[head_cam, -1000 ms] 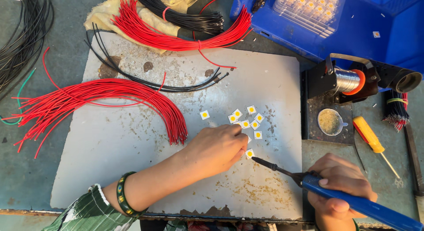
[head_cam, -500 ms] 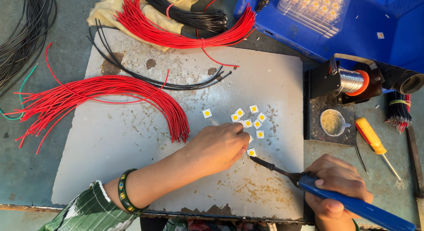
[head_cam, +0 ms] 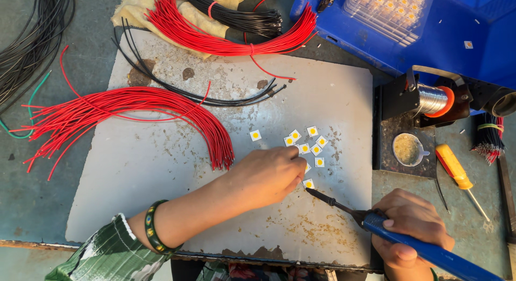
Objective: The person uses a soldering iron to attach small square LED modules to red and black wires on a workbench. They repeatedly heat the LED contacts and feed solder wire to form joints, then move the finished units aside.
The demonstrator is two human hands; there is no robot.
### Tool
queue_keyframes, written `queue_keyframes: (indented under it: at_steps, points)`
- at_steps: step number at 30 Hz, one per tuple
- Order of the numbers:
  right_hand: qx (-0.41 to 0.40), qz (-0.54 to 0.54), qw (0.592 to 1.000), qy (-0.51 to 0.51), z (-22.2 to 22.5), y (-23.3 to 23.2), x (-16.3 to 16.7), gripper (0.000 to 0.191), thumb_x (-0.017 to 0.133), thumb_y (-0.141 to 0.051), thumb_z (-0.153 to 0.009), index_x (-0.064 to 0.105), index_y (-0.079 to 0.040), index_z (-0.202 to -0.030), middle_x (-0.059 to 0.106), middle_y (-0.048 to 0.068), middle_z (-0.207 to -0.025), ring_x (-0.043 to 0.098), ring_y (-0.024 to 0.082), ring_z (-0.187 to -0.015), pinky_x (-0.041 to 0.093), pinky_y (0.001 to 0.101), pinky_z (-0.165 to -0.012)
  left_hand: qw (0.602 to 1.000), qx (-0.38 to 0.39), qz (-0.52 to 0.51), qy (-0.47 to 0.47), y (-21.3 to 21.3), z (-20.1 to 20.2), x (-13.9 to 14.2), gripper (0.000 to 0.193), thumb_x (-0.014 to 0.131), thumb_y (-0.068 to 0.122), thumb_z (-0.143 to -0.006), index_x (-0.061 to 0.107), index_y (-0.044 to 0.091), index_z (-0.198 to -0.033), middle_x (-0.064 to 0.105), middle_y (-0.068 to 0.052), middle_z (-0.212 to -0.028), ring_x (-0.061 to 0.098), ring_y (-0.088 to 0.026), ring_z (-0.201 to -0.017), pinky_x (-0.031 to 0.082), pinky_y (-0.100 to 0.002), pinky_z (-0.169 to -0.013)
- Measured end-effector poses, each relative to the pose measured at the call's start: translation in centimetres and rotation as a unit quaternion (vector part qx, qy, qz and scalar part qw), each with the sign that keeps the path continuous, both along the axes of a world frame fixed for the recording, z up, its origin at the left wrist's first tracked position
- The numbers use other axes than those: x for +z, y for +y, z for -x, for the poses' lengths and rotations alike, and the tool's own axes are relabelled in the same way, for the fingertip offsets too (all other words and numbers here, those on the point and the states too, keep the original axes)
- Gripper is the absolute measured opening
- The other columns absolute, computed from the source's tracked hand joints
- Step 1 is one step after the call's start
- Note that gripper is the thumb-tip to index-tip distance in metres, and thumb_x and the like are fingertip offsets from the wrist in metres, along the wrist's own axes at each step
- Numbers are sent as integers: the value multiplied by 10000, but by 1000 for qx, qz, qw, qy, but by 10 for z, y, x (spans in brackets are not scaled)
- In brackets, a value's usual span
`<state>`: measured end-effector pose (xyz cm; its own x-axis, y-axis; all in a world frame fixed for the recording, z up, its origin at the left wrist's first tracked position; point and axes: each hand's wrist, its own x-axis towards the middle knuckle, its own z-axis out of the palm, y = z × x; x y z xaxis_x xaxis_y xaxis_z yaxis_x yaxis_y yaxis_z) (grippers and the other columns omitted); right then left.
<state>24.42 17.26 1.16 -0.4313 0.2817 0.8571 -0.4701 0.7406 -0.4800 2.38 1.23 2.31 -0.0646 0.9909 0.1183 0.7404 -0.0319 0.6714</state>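
My left hand [head_cam: 267, 176] rests on a grey work slab [head_cam: 161, 168], fingers curled beside a small white square chip with a yellow centre [head_cam: 308, 183]; whether the fingertips pinch anything is hidden. My right hand [head_cam: 413, 227] grips a blue-handled soldering iron [head_cam: 376, 222], its dark tip touching or almost touching that chip. Several more of these chips [head_cam: 306, 142] lie scattered just beyond my left fingers.
Red wires [head_cam: 123, 111] fan across the slab's left, with black wires [head_cam: 215, 98] behind them. More red and black wire bundles [head_cam: 236, 33] lie at the back. A solder spool stand [head_cam: 430, 101], a flux tin [head_cam: 407, 148], a yellow screwdriver [head_cam: 454, 168] and a blue box [head_cam: 430, 28] sit at right.
My right hand and the iron have shifted slightly, keeping the tip at the nearest chip. My left hand stays in place.
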Motion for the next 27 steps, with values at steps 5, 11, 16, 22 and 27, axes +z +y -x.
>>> queue_keyframes:
  at_steps: [5,11,16,22,27]
  points:
    - [-86,18,992,91,-4,18,-1,493,473,-428,-1063,310,5,-890,410,71,-659,468,191,-379,462,344,-342,999,14,1,35,-1,8,6,168,651,195,-933,663,29,-960,629,-112,-944,679,-313,-832,551,-475,-673]
    - [-98,-19,992,77,-14,31,-4,477,443,-380,-1079,274,14,-869,367,65,-667,404,181,-336,405,337,-338,999,-8,25,43,-3,-1,0,143,653,174,-923,661,35,-950,631,-101,-919,686,-289,-836,560,-457,-663]
    - [-105,-17,990,87,-16,31,-9,477,446,-377,-1072,270,9,-853,353,90,-690,364,175,-354,382,341,-346,997,39,-36,51,3,-11,-4,121,650,152,-920,647,35,-947,624,-112,-955,680,-283,-850,573,-434,-653]
    - [-121,30,989,77,-14,29,-14,459,447,-375,-1100,259,6,-926,358,123,-763,386,166,-343,390,332,-397,991,104,-72,37,2,11,5,116,675,173,-928,664,63,-964,620,-89,-924,670,-294,-854,554,-454,-644]
    - [-118,73,988,64,-9,22,-14,464,511,-379,-1100,263,-3,-987,419,141,-801,454,148,-435,456,339,-452,995,89,-42,15,-5,23,5,89,690,193,-904,685,104,-906,618,-59,-909,670,-284,-859,560,-444,-683]
